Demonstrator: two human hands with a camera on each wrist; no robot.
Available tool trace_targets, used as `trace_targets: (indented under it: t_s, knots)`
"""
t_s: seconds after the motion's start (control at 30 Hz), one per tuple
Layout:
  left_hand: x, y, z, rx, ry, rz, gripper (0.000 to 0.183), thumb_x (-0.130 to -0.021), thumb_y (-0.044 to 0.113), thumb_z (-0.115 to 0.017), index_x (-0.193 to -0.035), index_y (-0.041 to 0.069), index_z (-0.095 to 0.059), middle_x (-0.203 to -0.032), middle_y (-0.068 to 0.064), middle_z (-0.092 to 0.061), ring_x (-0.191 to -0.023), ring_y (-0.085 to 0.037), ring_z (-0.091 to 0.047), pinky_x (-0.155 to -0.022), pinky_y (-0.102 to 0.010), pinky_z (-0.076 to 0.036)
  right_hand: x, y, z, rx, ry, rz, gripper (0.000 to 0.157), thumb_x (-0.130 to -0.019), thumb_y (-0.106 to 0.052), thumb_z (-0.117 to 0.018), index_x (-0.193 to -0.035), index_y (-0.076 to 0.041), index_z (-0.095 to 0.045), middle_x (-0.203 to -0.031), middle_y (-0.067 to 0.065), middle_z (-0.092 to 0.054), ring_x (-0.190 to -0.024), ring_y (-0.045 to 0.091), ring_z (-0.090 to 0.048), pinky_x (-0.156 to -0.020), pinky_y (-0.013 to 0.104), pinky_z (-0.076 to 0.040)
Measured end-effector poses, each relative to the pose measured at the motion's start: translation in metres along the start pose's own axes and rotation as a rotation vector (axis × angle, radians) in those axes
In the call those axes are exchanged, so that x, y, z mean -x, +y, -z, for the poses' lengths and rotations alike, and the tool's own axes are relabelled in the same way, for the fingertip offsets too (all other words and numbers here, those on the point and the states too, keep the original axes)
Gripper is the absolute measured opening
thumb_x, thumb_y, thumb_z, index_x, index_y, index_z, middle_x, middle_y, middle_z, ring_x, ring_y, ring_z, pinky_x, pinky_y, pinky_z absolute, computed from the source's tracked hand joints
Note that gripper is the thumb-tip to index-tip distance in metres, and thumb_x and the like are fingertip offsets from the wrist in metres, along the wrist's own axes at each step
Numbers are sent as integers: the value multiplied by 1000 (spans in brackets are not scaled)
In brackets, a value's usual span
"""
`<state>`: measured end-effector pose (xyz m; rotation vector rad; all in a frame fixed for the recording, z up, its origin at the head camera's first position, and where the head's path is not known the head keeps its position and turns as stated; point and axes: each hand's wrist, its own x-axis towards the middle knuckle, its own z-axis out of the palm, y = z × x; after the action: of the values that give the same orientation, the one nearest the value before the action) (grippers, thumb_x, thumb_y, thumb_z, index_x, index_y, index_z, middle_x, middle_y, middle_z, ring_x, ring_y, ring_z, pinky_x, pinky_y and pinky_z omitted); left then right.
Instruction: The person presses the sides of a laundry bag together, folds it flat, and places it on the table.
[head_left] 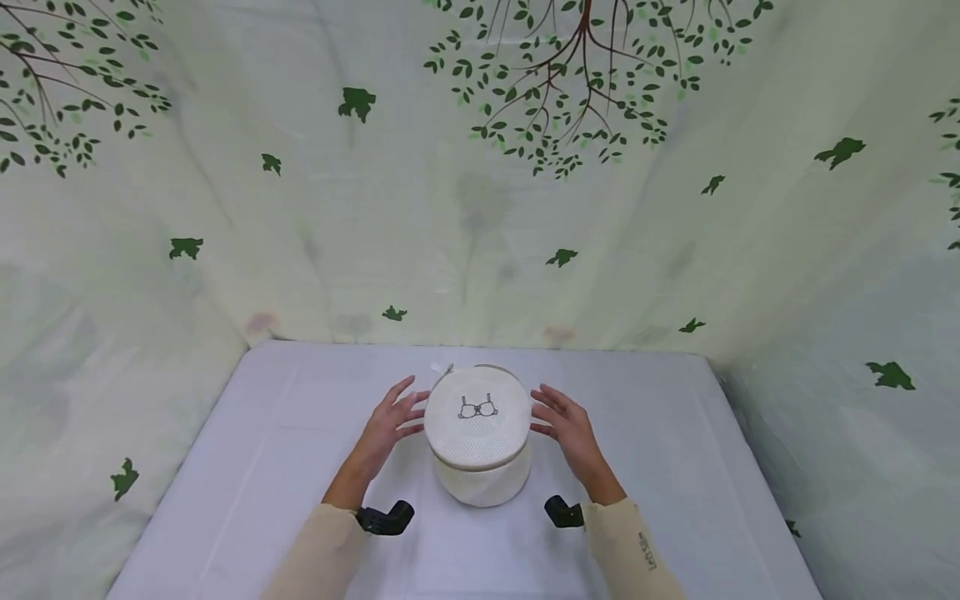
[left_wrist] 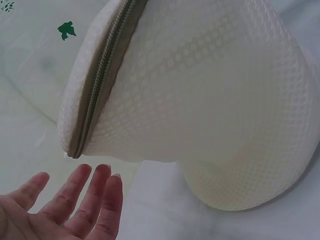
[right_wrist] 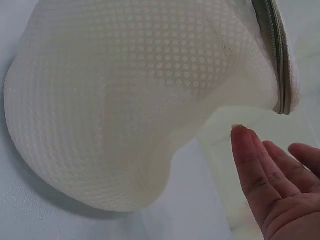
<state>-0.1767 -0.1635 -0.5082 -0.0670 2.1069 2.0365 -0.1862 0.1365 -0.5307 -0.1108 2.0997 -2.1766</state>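
White mesh: a bag (head_left: 480,437) stands on the tabletop (head_left: 637,400), base down, lid (head_left: 477,429) up, between left hand (head_left: 386,425) and right hand (head_left: 566,425). Each grip released, fingers loosely extended beside the lid, nothing held. Central placing probably gives both hands equal reach; the zip (left_wrist: 102,75), a firm-looking ring, seems to keep the lid taut. Head view alone gives the line drawing (head_left: 477,407); fingertips there seem to touch the edge. Wrist views show gaps, zip teeth, caved-in sides.

Mesh bag (head_left: 478,442), white, cylindrical: is standing on the pale table (head_left: 315,383), bearing a bra-shaped outline on its round, zip-edged top, its side wall sagging inward.
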Motion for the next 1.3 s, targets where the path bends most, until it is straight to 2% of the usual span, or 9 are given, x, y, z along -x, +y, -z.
trace_targets:
  t_s: [0.03,0.07,0.17,0.33,0.6,0.87,1.3]
  knots:
    - [-1,0,-1,10,-1,13,51,-94,36,-45,-140,21,-29,-134,-15,-46,-110,-28,-54,-88,-38,-47,0,-1,-1,0,-6,-27,54,-89,-27,-58,-135,-4,-40,-130,16,-49,-102,21,-59,-79,32,-52]
    - [-1,0,-3,16,-1,25,51,-94,36,-46,-140,21,-30,-133,-16,-47,-107,-27,-55,-86,-37,-48,5,-17,-5,9,3,-76,54,-88,-28,-59,-134,-5,-41,-128,17,-50,-100,22,-60,-77,33,-53]
    - [-2,-1,-6,31,15,52,53,-91,34,-52,-139,19,-33,-130,-17,-49,-99,-23,-58,-80,-35,-51,2,-20,-9,2,-11,-147,54,-86,-27,-62,-132,-5,-44,-122,15,-53,-92,20,-61,-74,34,-54]
    - [-1,0,-7,28,18,72,58,-88,35,-57,-139,18,-32,-129,-15,-51,-95,-21,-59,-78,-35,-52,-3,-18,-17,12,-15,-205,55,-82,-25,-67,-130,-5,-47,-112,13,-60,-84,19,-63,-68,33,-54]
    - [-1,-2,-12,-1,4,107,57,-87,31,-60,-136,12,-39,-126,-16,-52,-95,-19,-59,-79,-35,-51,0,-18,-22,-67,4,-239,59,-74,-17,-73,-126,0,-49,-106,14,-65,-80,19,-65,-67,32,-54]
    - [-2,3,-17,-39,16,160,53,-88,36,-58,-127,2,-49,-111,-13,-59,-82,-17,-60,-73,-33,-53,1,-18,-24,-70,28,-269,62,-71,-17,-75,-125,-1,-49,-106,14,-65,-80,20,-66,-67,32,-54]
    - [-1,8,-24,-98,14,232,61,-85,50,-54,-125,5,-51,-101,-12,-61,-79,-20,-62,-67,-33,-54,-1,-13,-23,-122,36,-285,54,-72,-10,-75,-119,1,-51,-103,14,-65,-78,19,-65,-64,30,-54]
